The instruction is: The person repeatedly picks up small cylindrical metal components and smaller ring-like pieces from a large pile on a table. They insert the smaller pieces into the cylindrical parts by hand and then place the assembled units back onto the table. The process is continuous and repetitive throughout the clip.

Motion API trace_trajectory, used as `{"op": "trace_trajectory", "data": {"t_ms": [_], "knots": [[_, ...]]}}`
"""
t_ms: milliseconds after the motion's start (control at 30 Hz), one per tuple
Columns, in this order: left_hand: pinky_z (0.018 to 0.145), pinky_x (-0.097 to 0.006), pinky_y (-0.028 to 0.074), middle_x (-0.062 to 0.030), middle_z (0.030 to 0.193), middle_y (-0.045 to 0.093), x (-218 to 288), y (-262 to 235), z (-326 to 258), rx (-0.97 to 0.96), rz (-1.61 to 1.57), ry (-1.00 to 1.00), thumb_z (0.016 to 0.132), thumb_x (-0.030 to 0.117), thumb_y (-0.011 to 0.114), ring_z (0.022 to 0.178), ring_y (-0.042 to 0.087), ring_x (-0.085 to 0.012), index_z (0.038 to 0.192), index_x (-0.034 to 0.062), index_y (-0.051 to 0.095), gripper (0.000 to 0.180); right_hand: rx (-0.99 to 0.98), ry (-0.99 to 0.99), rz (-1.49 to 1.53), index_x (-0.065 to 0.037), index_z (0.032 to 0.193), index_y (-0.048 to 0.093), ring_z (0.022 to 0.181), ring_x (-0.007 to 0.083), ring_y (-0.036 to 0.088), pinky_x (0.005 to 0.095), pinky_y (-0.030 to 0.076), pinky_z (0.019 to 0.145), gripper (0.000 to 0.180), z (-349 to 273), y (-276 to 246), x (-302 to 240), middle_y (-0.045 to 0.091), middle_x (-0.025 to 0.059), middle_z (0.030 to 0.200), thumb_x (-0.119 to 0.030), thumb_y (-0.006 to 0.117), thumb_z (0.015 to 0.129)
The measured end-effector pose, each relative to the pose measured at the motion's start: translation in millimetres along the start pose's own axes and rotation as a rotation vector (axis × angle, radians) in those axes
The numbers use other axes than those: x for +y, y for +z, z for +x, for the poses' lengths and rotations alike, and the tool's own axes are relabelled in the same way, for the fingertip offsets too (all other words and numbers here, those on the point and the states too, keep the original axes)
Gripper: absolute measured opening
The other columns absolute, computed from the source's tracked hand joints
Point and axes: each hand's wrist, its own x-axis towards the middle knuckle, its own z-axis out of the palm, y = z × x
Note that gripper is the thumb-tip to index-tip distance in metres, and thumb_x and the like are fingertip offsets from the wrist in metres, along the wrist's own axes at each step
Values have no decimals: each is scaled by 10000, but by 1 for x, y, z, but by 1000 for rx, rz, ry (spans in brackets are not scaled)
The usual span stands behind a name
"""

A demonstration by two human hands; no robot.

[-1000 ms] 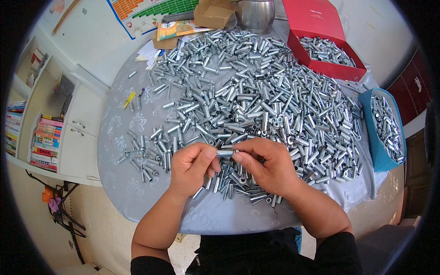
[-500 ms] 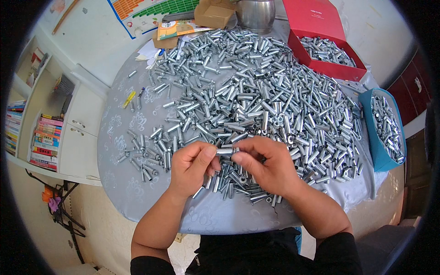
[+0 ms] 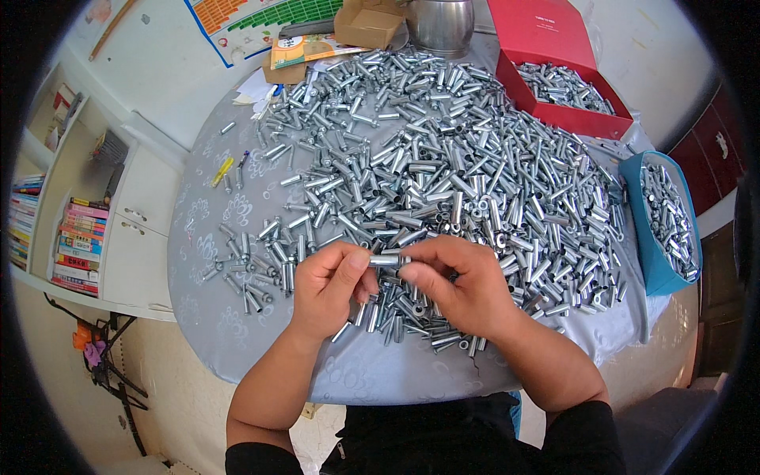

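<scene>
A shiny expansion bolt sleeve lies level between my two hands, over the near edge of a heap of metal parts. My left hand pinches its left end between thumb and fingers. At the other end, the thumb and forefinger of my right hand close on a small piece, perhaps a nut or washer; the fingers partly hide it. Around and below both hands spreads the heap of bolts and sleeves, with some nuts and washers among them. A smaller group of bolts lies left of my left hand.
A red box with its lid up holds metal parts at the back right. Nearer, a blue bin is full of them. A yellow marker lies on the grey tablecloth. Behind the heap stand a cardboard box and metal pot.
Both hands and the sleeve have shifted very slightly to the left. The grip on each end looks the same, and the heap has not changed.
</scene>
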Motion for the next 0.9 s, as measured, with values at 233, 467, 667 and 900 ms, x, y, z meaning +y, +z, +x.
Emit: {"op": "trace_trajectory", "data": {"t_ms": [233,467,667,900], "knots": [[498,-188,410,-31,683,623,0,0,1,10,-7,-12,986,219,550,550,515,-48,907,12,614,231,15,138,59,-23,1035,644,632,144,602,245,482,570,245,-1,0,-6,627,100,915,-67,737,813],[501,-187,409,-26,675,617,-1,0,1,9,9,-7,991,237,541,550,514,-47,897,17,614,250,12,83,62,-18,1035,643,633,141,605,247,478,557,241,0,1,-6,628,99,910,-75,734,820],[507,-187,409,-25,679,619,-1,0,1,2,10,-3,992,245,540,553,514,-47,898,19,614,255,85,20,47,-17,979,661,631,144,602,263,482,557,180,2,5,-5,631,82,793,-101,727,834],[509,-217,421,-53,675,608,0,-1,1,12,24,2,995,240,526,543,518,-82,925,-3,602,265,74,108,82,-23,964,671,630,171,602,286,470,554,141,1,3,-8,629,93,777,-74,708,837]]}}
